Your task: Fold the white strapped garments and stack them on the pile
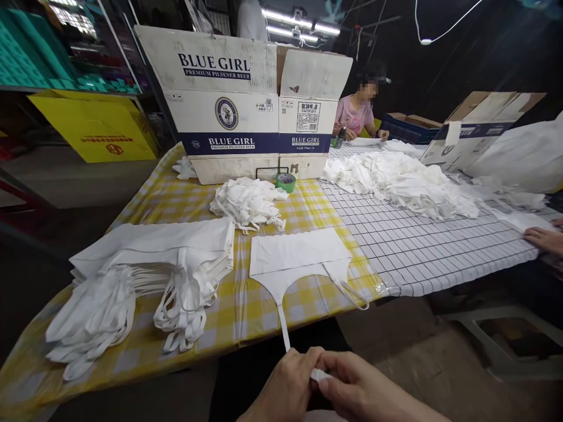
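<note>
A white strappy camisole [299,252] lies flat on the yellow checked tablecloth [237,305], its straps towards me. One of its straps [284,328] stretches over the table edge to my hands. My left hand [285,381] is closed round this strap. Beside it, touching, my right hand [352,378] pinches a white strap end between thumb and fingers. The camisole's other strap [354,295] lies loose in a loop near the edge. To the left is a thick stack of white camisoles [162,240], their straps hanging in bunches towards me.
Behind the camisole sit a heap of white pieces [248,202], a green tape roll [285,182] and a large beer carton [237,123]. Another white heap [400,179] covers part of the grid-patterned cloth [369,234]. A person [358,111] sits across; another person's hand [545,239] is at right.
</note>
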`<state>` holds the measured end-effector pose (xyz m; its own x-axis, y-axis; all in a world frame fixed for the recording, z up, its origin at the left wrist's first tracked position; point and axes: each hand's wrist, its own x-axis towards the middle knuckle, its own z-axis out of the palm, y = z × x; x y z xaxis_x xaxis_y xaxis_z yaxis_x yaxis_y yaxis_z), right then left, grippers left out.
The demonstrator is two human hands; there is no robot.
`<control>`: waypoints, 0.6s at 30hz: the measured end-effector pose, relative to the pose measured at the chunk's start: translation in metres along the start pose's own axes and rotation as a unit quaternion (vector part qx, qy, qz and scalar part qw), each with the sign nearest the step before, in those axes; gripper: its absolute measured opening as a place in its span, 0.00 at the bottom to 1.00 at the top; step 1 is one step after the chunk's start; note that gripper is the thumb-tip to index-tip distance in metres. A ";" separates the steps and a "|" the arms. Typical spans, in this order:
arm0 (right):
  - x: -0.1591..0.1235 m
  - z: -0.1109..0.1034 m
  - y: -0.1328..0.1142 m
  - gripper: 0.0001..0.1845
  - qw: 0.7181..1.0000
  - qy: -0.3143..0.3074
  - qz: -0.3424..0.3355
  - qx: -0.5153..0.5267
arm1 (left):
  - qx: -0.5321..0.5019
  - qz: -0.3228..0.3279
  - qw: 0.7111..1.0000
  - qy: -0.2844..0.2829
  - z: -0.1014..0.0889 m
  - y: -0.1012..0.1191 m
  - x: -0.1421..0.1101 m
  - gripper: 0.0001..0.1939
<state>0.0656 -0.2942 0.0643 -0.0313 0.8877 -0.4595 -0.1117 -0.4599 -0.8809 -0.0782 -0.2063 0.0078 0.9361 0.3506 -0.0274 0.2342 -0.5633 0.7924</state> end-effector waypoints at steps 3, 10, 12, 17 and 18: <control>0.008 -0.008 -0.010 0.11 0.999 0.042 -0.001 -0.001 | 0.022 -0.031 0.999 0.005 -0.007 -0.001 0.005 0.13; 0.035 -0.017 -0.032 0.17 0.989 0.012 0.044 0.143 | -0.168 -0.044 0.979 0.103 -0.026 0.019 0.017 0.14; 0.042 -0.019 -0.039 0.21 0.984 0.008 0.053 0.170 | -0.221 -0.059 0.965 0.129 -0.028 0.021 0.022 0.14; 0.055 -0.026 -0.045 0.23 0.995 0.060 -0.044 0.059 | -0.356 -0.149 0.911 0.145 -0.023 0.005 0.032 0.19; 0.057 -0.027 -0.043 0.22 0.992 0.080 -0.093 -0.022 | -0.406 -0.156 0.890 0.135 -0.022 0.001 0.033 0.20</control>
<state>0.0956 -0.2243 0.0728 0.1437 0.9438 -0.2977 -0.0582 -0.2922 -0.9546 -0.0528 -0.1787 0.0205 0.7363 0.6240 -0.2619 0.1016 0.2807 0.9544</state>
